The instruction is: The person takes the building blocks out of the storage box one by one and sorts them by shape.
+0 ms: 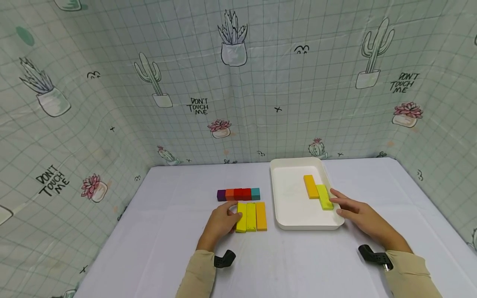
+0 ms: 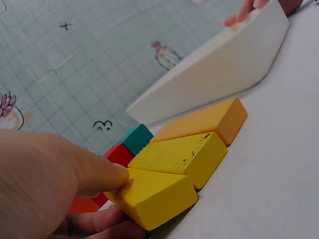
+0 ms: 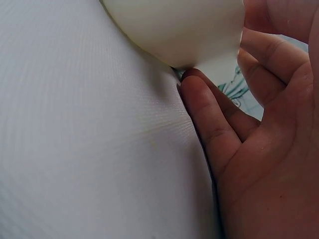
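Observation:
My left hand point(image 1: 220, 222) pinches the leftmost yellow block point(image 2: 157, 194), thumb on its top and fingers at its side. Close against it lie a second yellow block point(image 1: 251, 217) and an orange-yellow block point(image 1: 261, 216). To the right stands a white tray point(image 1: 294, 227). Inside the tray are an orange-yellow block point(image 1: 311, 187) and a yellow block point(image 1: 324, 197), touching side by side. My right hand point(image 1: 359, 213) holds the tray's right rim, some fingertips reaching over it. The right wrist view shows other fingers low beside the tray's outer wall point(image 3: 184, 30).
Behind the yellow blocks, a row of small cubes runs from purple point(image 1: 221, 195) through orange point(image 1: 230, 195) and red point(image 1: 242, 194) to teal point(image 1: 255, 193). A white cloth point(image 1: 160, 231) covers the table. Patterned curtain fabric point(image 1: 257, 91) encloses its back and sides.

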Demonstrator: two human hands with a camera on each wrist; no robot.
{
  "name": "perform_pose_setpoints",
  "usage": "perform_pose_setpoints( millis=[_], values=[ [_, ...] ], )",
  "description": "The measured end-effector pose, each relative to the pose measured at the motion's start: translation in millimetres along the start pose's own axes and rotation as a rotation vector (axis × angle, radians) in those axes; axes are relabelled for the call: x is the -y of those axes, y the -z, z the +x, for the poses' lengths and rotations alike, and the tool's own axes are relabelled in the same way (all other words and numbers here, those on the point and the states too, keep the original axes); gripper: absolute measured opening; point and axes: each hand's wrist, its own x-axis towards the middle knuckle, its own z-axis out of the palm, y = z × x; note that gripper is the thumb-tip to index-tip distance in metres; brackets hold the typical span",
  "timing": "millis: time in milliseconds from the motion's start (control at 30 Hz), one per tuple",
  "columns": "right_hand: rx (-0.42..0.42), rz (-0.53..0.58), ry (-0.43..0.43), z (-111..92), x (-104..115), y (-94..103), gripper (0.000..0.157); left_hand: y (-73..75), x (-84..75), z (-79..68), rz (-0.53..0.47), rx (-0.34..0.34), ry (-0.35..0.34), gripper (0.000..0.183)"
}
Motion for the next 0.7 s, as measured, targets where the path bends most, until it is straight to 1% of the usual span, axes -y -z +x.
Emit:
perform_pose_setpoints(
  millis=[133,300,467,700],
  values=[
    [-0.004,-0.007,0.007,-1.3,0.0,-0.3,0.053,-1.4,-0.1,0.7,0.000,-0.009,0.016,0.053],
    [-0.007,-0.009,0.011,-3.3,4.8,-0.1,0.054,-2.3,0.1,0.0,0.018,-0.028,-0.003,0.049],
    [-0.008,0.003,0.012,-3.4,4.6,0.9,0.052,-1.8,-1.0,-0.7,0.020,-0.029,-0.020,0.047],
    [-0.006,0.011,0.009,-2.5,3.1,-0.3,0.053,-2.6,-0.7,-1.0,0.012,-0.039,0.016,0.045]
  ],
)
